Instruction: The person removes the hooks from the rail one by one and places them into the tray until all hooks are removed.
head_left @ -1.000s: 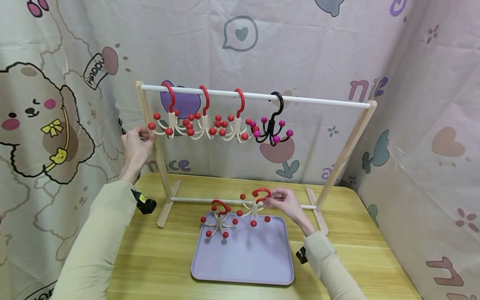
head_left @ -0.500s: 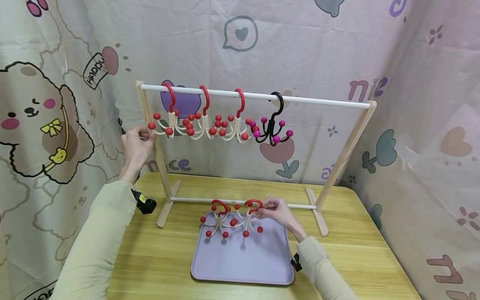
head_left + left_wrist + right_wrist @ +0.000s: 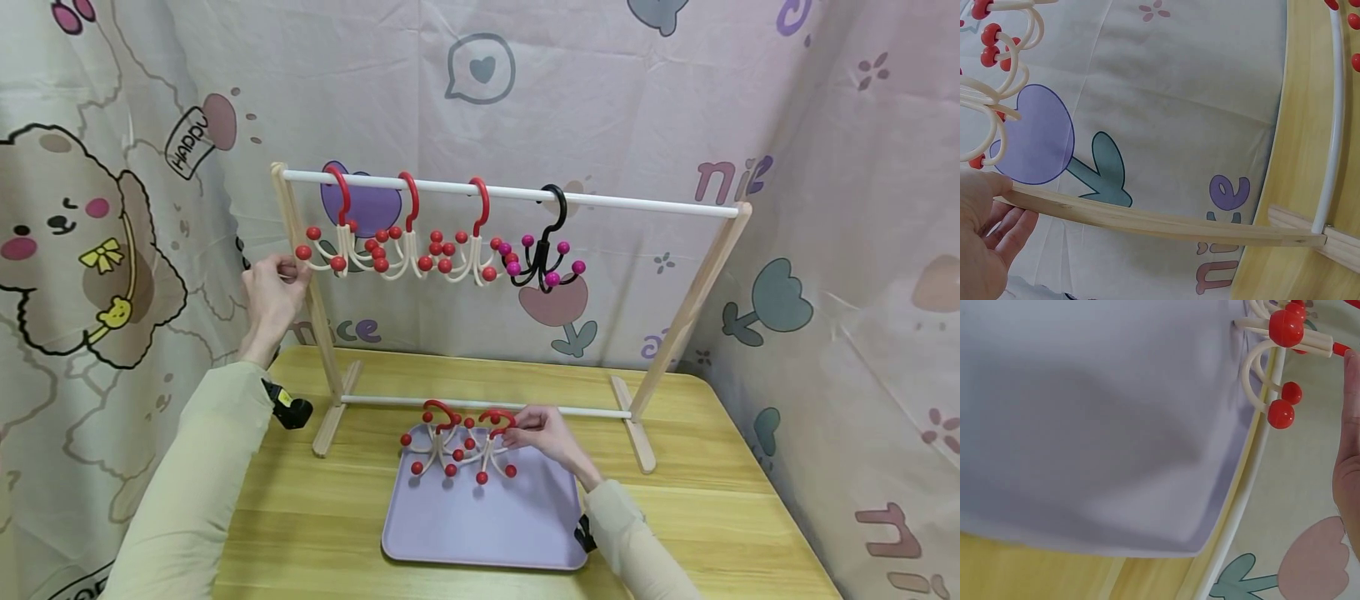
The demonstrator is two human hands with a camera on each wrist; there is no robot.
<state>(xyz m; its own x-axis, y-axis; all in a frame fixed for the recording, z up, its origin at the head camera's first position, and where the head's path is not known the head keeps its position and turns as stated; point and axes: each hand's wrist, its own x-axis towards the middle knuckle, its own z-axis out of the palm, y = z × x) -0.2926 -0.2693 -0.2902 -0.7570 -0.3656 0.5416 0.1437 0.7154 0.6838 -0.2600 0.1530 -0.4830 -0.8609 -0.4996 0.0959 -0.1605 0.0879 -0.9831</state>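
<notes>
My left hand [image 3: 273, 300] holds the left wooden post [image 3: 1147, 215] of a small garment rack, thumb on one side and fingers on the other in the left wrist view. With thumb and fingers my right hand [image 3: 546, 435] pinches the red hook of a multi-prong hanger [image 3: 488, 457], whose cream prongs end in red balls. This hanger is over the back of a lilac tray [image 3: 487, 533]. A matching hanger [image 3: 438, 450] stands prongs-down on the tray, just left of it; their balls overlap in the head view.
Three red-hooked hangers [image 3: 410, 246] and a black one [image 3: 542, 254] with magenta balls hang from the rack's white top rod [image 3: 645, 202]. Behind the tray runs a lower white rod [image 3: 397, 401]. A patterned curtain [image 3: 600, 67] surrounds the wooden table [image 3: 315, 517].
My right hand has carried its hanger left and down, toward the hanger on the tray. The left hand stays on the post.
</notes>
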